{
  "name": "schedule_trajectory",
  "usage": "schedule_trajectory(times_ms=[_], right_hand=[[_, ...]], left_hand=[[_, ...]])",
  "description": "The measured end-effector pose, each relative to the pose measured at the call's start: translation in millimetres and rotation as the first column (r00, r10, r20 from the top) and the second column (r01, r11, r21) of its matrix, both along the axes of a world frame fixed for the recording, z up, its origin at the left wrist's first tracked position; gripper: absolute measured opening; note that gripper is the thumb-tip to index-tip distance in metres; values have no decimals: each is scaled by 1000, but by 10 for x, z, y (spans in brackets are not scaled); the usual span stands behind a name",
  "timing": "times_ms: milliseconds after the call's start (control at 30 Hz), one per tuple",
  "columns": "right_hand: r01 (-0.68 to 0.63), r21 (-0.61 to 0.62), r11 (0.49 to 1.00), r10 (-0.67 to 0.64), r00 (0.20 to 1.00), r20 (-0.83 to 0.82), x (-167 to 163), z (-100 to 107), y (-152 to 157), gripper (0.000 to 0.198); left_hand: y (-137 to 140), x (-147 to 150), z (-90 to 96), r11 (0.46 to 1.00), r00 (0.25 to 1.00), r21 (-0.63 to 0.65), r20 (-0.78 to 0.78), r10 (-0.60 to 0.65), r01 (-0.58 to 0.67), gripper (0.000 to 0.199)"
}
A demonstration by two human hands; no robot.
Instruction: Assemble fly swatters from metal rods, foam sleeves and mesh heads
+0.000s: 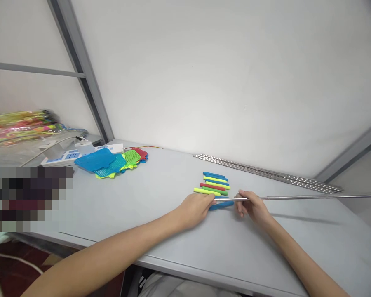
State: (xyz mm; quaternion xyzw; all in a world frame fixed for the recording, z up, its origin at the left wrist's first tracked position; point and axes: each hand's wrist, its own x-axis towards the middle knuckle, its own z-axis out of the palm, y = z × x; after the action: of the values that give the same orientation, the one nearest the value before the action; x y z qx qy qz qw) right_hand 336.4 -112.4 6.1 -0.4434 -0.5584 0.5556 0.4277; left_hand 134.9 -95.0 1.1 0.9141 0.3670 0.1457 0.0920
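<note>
From my end I see both bare hands on one thin metal rod [312, 197], held just above the grey table [160, 185], running nearly level and out past the right edge. Left hand [196, 208]: fingers closed, gripping the rod's left end. Right hand [256, 208]: thumb and fingers wrapped round the rod farther along, fingertips curled.

Just beyond and between the hands I've got plastic handles [207, 192] in a rough row: blue, yellow, red, green. A blue handle [221, 206] lies beneath the rod, partly behind the left hand. A bundle of metal rods [266, 172] lies along the wall [173, 82].

Off to the left, mesh fly-swatter heads [95, 160] overlap in a pile: blue, teal, green, red. White power strip [71, 156] with blue panels beside them; I can't read its small markings. Clear plastic bags [21, 123] of bright items behind, print illegible.
</note>
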Motion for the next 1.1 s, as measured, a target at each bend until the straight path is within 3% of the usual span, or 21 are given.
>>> schedule_trajectory(times_ms=[167, 400, 1100], right_hand=[[-77, -1, 997, 77, 995, -55, -39, -71, -45, 49], [-186, -49, 981, 174, 967, -188, -83, -164, -54, 47], [-237, -10, 971, 236, 968, -86, -124, -189, -107, 49]], left_hand=[[-83, 12, -92, 1000, 998, -9, -54, 20, -21, 32], [-84, -1, -68, 999, 998, -44, -55, 9, -11, 36], [-82, -6, -16, 992, 999, -120, 28, -43, 46, 37]])
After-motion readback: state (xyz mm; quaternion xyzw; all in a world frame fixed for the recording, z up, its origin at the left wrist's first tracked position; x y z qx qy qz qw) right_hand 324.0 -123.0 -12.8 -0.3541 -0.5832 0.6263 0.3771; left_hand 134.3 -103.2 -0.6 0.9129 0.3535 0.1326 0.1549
